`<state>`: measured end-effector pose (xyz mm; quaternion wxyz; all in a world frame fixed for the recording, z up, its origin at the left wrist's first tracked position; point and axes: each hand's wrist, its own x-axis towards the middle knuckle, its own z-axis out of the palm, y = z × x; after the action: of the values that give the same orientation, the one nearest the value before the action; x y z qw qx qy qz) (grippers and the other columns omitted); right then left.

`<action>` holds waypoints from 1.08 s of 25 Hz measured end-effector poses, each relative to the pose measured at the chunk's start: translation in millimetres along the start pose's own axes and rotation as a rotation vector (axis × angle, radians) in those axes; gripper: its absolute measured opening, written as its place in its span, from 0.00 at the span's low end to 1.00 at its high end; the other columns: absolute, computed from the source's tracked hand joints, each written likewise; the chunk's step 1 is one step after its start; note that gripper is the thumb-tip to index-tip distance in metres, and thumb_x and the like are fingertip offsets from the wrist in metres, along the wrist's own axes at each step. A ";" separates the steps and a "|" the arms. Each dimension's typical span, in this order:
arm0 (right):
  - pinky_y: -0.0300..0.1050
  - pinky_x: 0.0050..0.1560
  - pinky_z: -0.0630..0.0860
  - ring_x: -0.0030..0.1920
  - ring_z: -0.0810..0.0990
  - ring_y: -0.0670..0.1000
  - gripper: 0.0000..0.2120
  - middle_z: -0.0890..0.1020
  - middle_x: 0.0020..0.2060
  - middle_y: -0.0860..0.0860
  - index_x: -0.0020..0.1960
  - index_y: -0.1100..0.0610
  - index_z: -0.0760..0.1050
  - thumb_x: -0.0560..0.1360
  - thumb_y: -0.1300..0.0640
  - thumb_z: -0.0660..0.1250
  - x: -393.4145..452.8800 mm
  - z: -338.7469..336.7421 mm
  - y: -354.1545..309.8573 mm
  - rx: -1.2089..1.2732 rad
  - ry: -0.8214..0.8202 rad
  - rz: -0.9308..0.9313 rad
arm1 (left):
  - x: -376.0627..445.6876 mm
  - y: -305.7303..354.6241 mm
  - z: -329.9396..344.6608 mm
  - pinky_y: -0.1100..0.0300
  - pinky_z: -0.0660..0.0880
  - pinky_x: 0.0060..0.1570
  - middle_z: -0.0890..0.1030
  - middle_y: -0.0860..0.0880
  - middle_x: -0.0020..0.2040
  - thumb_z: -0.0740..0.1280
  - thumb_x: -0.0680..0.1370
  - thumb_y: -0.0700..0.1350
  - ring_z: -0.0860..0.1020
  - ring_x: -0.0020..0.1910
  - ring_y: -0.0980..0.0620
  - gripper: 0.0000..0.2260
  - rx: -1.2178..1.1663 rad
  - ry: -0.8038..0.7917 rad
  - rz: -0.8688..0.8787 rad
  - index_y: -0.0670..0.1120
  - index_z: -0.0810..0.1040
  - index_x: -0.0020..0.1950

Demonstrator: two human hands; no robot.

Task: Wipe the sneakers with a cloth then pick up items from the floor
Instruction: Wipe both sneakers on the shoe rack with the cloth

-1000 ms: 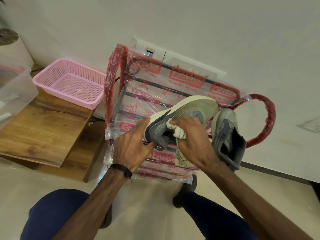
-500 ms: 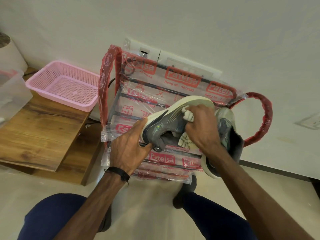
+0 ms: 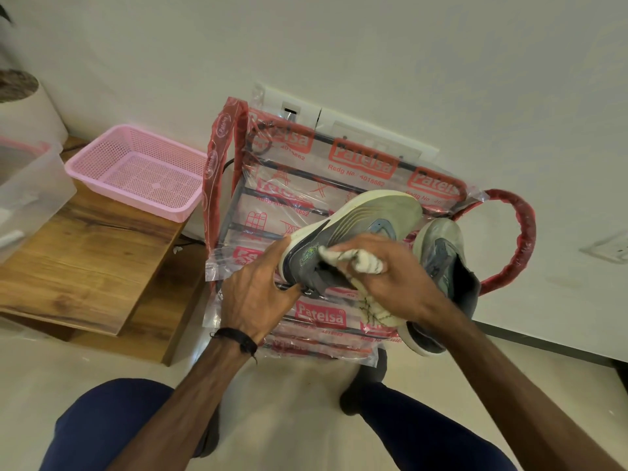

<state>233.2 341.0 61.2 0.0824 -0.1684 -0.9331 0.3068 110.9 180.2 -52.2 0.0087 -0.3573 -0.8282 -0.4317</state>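
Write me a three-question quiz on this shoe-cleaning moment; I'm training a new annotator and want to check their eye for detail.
1. True or false: the left hand steadies the raised sneaker at its heel end.
2. What does the right hand hold against that sneaker?
A. a brush
B. a white cloth
C. a sponge
3. Fill in: the second sneaker rests on the plastic-wrapped ____.

Key: 1 true; 2 B; 3 rack.
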 end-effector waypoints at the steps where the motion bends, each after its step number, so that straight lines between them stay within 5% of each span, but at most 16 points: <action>1: 0.33 0.50 0.75 0.50 0.80 0.40 0.09 0.83 0.50 0.40 0.57 0.47 0.82 0.78 0.57 0.71 -0.2 -7.7 1.3 0.131 0.154 0.097 | -0.1 -0.8 0.1 0.50 0.81 0.49 0.85 0.46 0.56 0.77 0.70 0.59 0.84 0.49 0.45 0.36 0.010 0.002 0.004 0.50 0.71 0.75; 3: 0.26 0.48 0.71 0.50 0.79 0.37 0.09 0.83 0.52 0.39 0.57 0.48 0.82 0.79 0.57 0.69 4.2 -16.0 5.1 0.102 0.469 0.267 | 0.4 -0.8 1.0 0.49 0.82 0.48 0.85 0.45 0.56 0.77 0.70 0.61 0.85 0.48 0.45 0.37 0.026 0.007 0.008 0.49 0.72 0.74; 4: 0.30 0.46 0.72 0.49 0.79 0.40 0.09 0.83 0.51 0.41 0.56 0.50 0.83 0.79 0.58 0.68 8.8 -14.3 9.1 -0.042 0.499 0.317 | 0.6 0.2 1.6 0.49 0.82 0.47 0.85 0.45 0.56 0.77 0.69 0.60 0.85 0.48 0.45 0.37 0.032 0.007 0.011 0.49 0.72 0.74; 7: 0.43 0.42 0.68 0.45 0.78 0.53 0.09 0.82 0.43 0.51 0.49 0.56 0.82 0.72 0.65 0.68 19.2 15.9 5.3 -0.381 0.248 0.300 | 0.8 0.6 1.5 0.51 0.81 0.48 0.84 0.45 0.58 0.79 0.69 0.57 0.85 0.50 0.45 0.36 0.041 0.002 0.044 0.48 0.72 0.74; 10: 0.47 0.52 0.71 0.50 0.73 0.54 0.14 0.81 0.47 0.53 0.54 0.58 0.81 0.69 0.65 0.68 16.6 43.1 -17.6 -0.495 0.219 0.283 | 0.1 -0.5 0.0 0.54 0.80 0.47 0.85 0.44 0.55 0.79 0.69 0.55 0.85 0.47 0.45 0.35 0.041 0.018 0.060 0.46 0.73 0.72; 15: 0.41 0.54 0.69 0.53 0.73 0.49 0.18 0.82 0.51 0.48 0.59 0.54 0.81 0.70 0.65 0.70 6.9 37.4 -30.2 -0.258 0.064 0.032 | 0.7 -1.4 -1.3 0.62 0.74 0.44 0.86 0.45 0.49 0.80 0.68 0.54 0.85 0.41 0.47 0.34 0.073 0.039 0.075 0.46 0.74 0.71; 17: 0.40 0.55 0.69 0.53 0.74 0.47 0.21 0.81 0.51 0.45 0.60 0.52 0.81 0.70 0.68 0.70 -1.0 32.7 -25.9 -0.179 0.043 -0.026 | 0.3 -3.4 0.1 0.58 0.78 0.48 0.85 0.45 0.54 0.79 0.69 0.57 0.85 0.48 0.46 0.36 0.091 0.000 0.060 0.47 0.72 0.73; 20: 0.39 0.56 0.73 0.54 0.78 0.43 0.14 0.82 0.50 0.42 0.59 0.50 0.82 0.77 0.63 0.70 -12.9 30.7 -22.7 0.113 0.337 0.079 | -2.7 -3.3 2.1 0.45 0.80 0.56 0.79 0.44 0.68 0.72 0.70 0.66 0.79 0.64 0.44 0.40 0.155 -0.048 0.054 0.47 0.69 0.76; 24: 0.39 0.57 0.75 0.54 0.79 0.43 0.10 0.82 0.52 0.44 0.60 0.50 0.81 0.79 0.56 0.69 -17.3 20.4 -10.9 0.275 0.640 0.264 | -2.5 -3.6 1.9 0.46 0.79 0.61 0.71 0.48 0.75 0.59 0.70 0.75 0.73 0.71 0.48 0.44 0.193 -0.101 0.049 0.49 0.63 0.78; 27: 0.27 0.52 0.69 0.50 0.77 0.39 0.08 0.81 0.49 0.45 0.56 0.50 0.81 0.80 0.59 0.68 -6.2 14.7 1.5 0.228 0.592 0.294 | -1.0 -4.6 8.0 0.47 0.79 0.60 0.70 0.50 0.75 0.61 0.71 0.73 0.73 0.71 0.50 0.42 0.217 -0.158 0.050 0.51 0.58 0.78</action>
<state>235.5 331.9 48.3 0.3226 -0.3724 -0.7944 0.3553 111.2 183.7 -60.8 -0.0072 -0.4077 -0.8589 -0.3098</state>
